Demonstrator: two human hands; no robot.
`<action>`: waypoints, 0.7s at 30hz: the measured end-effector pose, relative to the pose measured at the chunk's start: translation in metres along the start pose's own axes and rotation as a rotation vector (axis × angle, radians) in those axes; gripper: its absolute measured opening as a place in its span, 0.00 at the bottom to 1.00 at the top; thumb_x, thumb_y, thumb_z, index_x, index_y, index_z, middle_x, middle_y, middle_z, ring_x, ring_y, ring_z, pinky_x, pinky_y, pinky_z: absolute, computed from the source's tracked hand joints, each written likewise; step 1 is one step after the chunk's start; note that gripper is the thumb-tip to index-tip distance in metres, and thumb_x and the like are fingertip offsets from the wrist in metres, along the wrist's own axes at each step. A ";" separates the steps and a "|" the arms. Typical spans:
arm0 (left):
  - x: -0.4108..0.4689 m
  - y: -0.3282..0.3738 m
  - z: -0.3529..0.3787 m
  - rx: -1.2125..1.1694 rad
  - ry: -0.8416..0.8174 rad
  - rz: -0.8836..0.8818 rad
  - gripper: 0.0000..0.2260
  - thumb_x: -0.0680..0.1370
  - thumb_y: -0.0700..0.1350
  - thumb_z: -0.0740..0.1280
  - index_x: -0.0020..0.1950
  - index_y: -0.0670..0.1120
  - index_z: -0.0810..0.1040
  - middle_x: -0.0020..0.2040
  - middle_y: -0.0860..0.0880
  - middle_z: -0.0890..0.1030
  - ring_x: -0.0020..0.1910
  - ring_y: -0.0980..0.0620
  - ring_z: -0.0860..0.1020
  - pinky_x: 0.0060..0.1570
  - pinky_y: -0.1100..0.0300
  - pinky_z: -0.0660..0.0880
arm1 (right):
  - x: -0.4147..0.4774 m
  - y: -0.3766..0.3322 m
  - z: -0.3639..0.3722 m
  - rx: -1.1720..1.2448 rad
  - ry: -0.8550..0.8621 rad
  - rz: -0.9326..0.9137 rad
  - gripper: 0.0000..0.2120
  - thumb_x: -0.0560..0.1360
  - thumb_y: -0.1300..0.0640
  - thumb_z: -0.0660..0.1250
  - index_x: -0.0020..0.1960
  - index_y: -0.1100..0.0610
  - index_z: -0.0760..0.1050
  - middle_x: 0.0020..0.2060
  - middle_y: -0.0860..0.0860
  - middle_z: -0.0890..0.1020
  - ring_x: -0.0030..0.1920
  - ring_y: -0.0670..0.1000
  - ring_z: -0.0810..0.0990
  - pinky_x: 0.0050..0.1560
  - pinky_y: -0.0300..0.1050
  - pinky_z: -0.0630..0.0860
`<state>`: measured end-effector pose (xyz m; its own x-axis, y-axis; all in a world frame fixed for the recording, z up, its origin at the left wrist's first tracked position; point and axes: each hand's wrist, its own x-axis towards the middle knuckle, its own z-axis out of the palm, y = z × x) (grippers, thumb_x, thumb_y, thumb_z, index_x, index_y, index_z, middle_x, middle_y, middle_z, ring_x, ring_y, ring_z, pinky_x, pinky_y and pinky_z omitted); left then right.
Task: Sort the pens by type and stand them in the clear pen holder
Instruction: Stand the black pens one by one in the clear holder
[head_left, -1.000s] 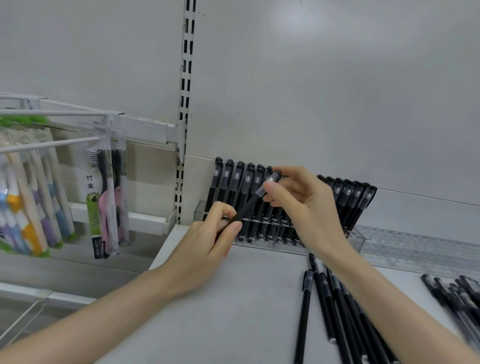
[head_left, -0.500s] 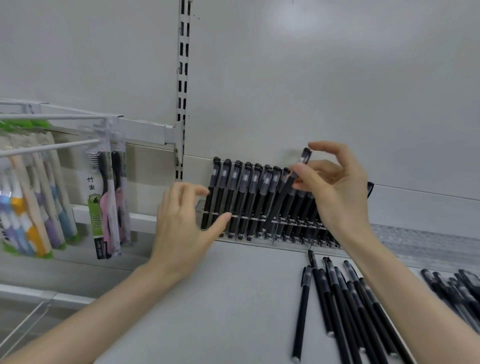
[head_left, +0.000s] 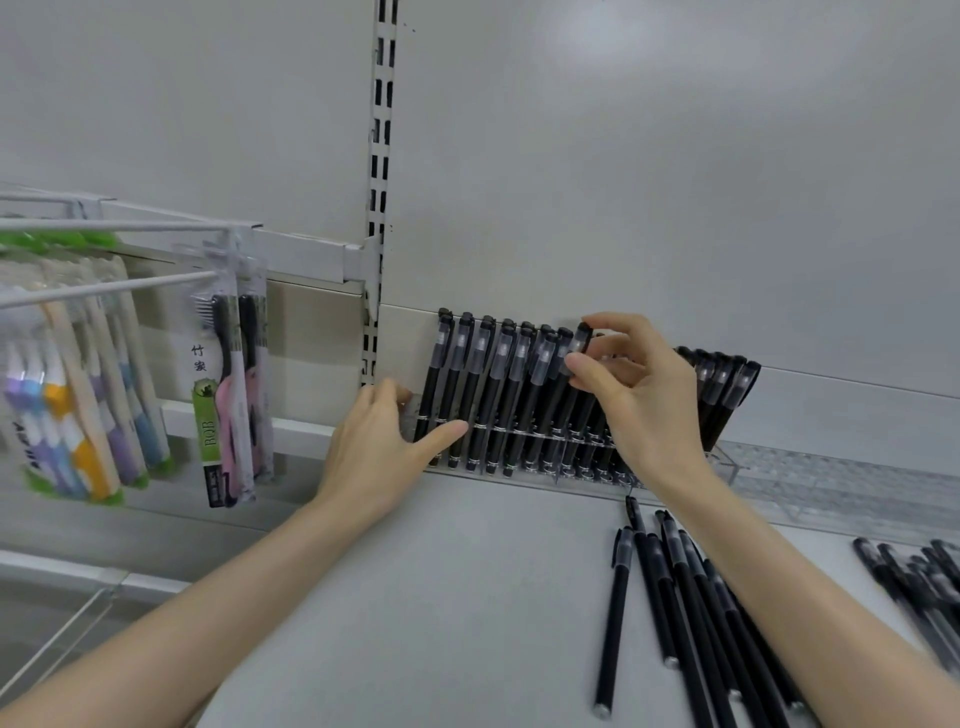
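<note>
clear pen holder (head_left: 730, 462) full of black pens (head_left: 480, 384), our right grip (head_left: 639, 410) pinching one pen (head_left: 581, 338) by its cap, our left grip (head_left: 374, 452) flat-fingered against the holder's end, toothbrush pack (head_left: 208, 410) labelled BQB

At shelf (head_left: 415, 597) rear, 12 o'clock, pen holder (head_left: 727, 465) sitting, pens (head_left: 483, 395) standing inside; loose pens (head_left: 675, 613) lying at 5 o'clock; toothbrush packs (head_left: 223, 395) hanging at 9 o'clock, beside shelf.

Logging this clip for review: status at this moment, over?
Left hand rests on clear pen holder, left end. Right hand pinches pen by its cap, at the holder's row. Loose pens lie on shelf; nothing in the way.
</note>
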<state>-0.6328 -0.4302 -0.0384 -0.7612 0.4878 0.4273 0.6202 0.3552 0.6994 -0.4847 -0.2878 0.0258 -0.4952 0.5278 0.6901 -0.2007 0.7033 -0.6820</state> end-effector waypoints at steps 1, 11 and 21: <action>0.000 0.000 0.000 0.005 0.001 -0.001 0.23 0.71 0.63 0.68 0.54 0.48 0.69 0.52 0.51 0.73 0.49 0.50 0.73 0.47 0.57 0.70 | 0.000 0.001 0.000 -0.027 -0.014 -0.003 0.15 0.73 0.65 0.71 0.52 0.47 0.76 0.38 0.49 0.79 0.40 0.51 0.83 0.50 0.48 0.81; 0.000 0.000 0.001 0.032 0.018 -0.005 0.22 0.71 0.64 0.67 0.52 0.48 0.69 0.52 0.51 0.73 0.49 0.49 0.73 0.48 0.55 0.71 | 0.011 -0.005 -0.005 -0.124 -0.100 -0.014 0.16 0.73 0.65 0.70 0.49 0.45 0.75 0.35 0.49 0.81 0.40 0.48 0.84 0.50 0.45 0.81; -0.001 0.001 0.001 0.055 0.005 -0.016 0.25 0.72 0.64 0.66 0.55 0.45 0.70 0.53 0.49 0.73 0.49 0.49 0.73 0.47 0.56 0.70 | 0.002 0.000 -0.001 -0.213 -0.128 0.010 0.14 0.74 0.63 0.70 0.54 0.47 0.75 0.37 0.50 0.82 0.41 0.48 0.83 0.49 0.47 0.80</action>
<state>-0.6307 -0.4300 -0.0384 -0.7719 0.4776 0.4196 0.6174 0.4059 0.6738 -0.4847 -0.2861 0.0269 -0.6020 0.4803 0.6379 -0.0188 0.7901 -0.6127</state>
